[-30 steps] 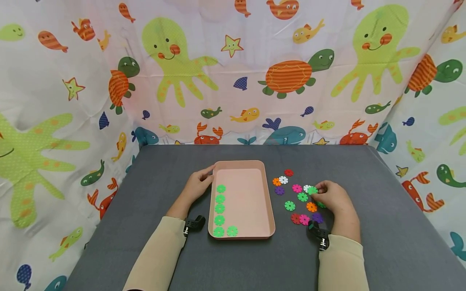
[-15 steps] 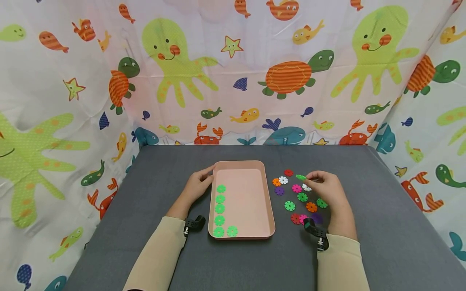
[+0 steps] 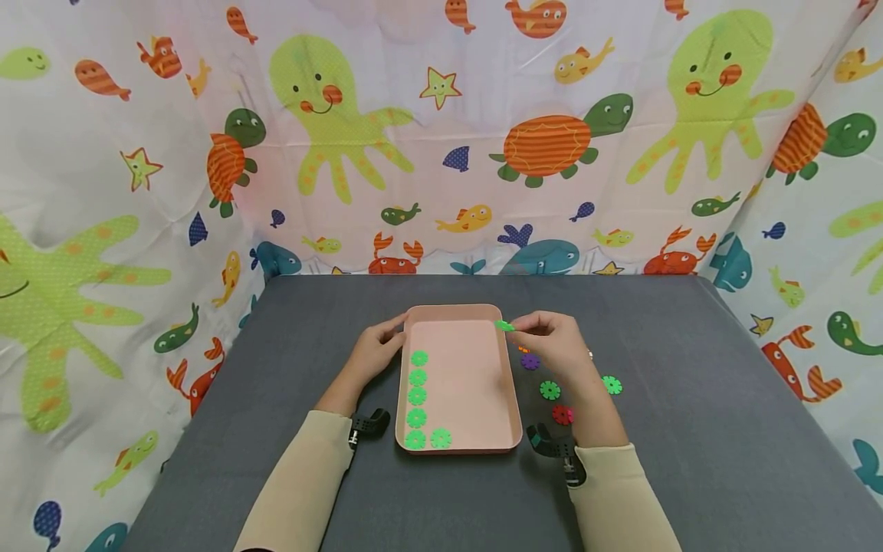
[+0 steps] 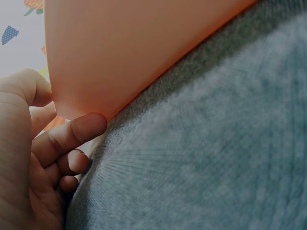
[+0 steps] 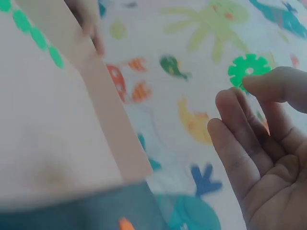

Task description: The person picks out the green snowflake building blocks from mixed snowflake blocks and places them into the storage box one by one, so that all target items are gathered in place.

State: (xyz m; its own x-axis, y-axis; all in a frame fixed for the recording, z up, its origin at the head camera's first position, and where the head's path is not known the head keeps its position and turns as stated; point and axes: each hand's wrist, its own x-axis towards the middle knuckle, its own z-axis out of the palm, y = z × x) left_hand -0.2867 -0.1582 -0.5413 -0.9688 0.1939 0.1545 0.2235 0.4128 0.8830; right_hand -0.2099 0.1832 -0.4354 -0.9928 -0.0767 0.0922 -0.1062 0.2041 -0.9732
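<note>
My right hand (image 3: 554, 345) pinches a green notched plastic disc (image 3: 504, 326) between thumb and fingers, over the right rim of the pink tray (image 3: 462, 376). In the right wrist view the disc (image 5: 248, 70) shows its slotted edge and centre hole, and the other fingers are loosely bent. My left hand (image 3: 375, 349) holds the tray at its far left corner; in the left wrist view, its fingertips (image 4: 91, 125) press the outer wall. Inside the tray, several green discs (image 3: 417, 396) form a column along the left side, with another green disc (image 3: 441, 438) beside the lowest one.
Right of the tray lie loose discs, among them a purple disc (image 3: 530, 361), a green disc (image 3: 549, 390), a red disc (image 3: 562, 415) and another green disc (image 3: 612, 385). My right hand and forearm hide several others. A patterned curtain (image 3: 441, 153) surrounds the grey table (image 3: 724, 429).
My right hand has lifted the green disc from the loose discs and carried it left to the tray's right rim. The left hand and tray have stayed put.
</note>
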